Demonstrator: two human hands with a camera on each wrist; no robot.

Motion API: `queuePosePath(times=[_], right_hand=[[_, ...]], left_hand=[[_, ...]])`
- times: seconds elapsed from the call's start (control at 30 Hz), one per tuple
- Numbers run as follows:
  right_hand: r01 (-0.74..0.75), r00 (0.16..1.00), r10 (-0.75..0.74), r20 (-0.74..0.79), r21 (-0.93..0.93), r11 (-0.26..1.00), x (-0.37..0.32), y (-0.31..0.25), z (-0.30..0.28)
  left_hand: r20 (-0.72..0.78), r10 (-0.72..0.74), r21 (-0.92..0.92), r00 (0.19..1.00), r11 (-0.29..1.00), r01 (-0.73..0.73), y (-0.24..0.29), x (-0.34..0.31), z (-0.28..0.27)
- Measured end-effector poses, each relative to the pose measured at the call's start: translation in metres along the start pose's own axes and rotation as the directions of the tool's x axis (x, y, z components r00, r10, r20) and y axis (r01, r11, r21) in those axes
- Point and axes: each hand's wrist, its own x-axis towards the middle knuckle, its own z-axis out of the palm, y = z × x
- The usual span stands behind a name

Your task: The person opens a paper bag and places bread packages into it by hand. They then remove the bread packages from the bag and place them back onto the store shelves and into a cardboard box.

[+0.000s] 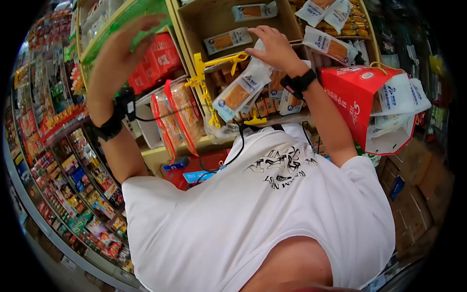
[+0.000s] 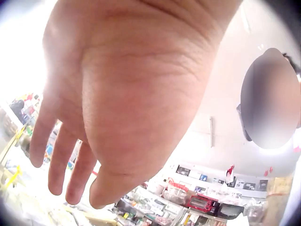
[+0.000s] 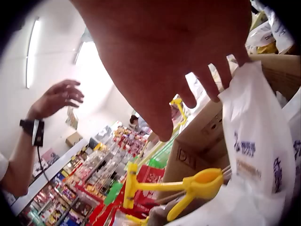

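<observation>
My left hand (image 1: 127,46) is raised at the left, fingers extended, holding nothing; its palm (image 2: 136,99) fills much of the left wrist view. The right hand (image 1: 276,47) hovers over the bins with its fingers spread. Just below it, a white packet with a brown pastry-like window (image 1: 241,92) leans among similar packets. In the right wrist view, the packet's upper end (image 3: 249,89) comes right up to the fingertips. A yellow plastic clip (image 1: 233,60) on a yellow arm sticks out beside the packet, left of my right hand.
A cardboard box (image 1: 197,24) behind holds two flat packets. On the right, a red gift carton (image 1: 348,92) is filled with white packets. Red-edged bags (image 1: 182,114) stand at the left of the bins. Snack shelves (image 1: 73,180) line the far left.
</observation>
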Motion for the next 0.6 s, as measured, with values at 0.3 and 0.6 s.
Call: queuePosePath(times=[0.3, 0.6], right_hand=[[0.285, 0.93, -0.345, 0.124, 0.351, 0.892, -0.055, -0.06, 0.034], [0.207, 0.874, -0.209, 0.439, 0.054, 0.977, -0.09, -0.025, 0.041]], left_hand=[[-0.128, -0.122, 0.116, 0.984, 0.984, 0.137, 0.036, -0.087, -0.062], [-0.126, -0.451, -0.075, 0.884, 0.893, 0.445, 0.106, -0.156, -0.055]])
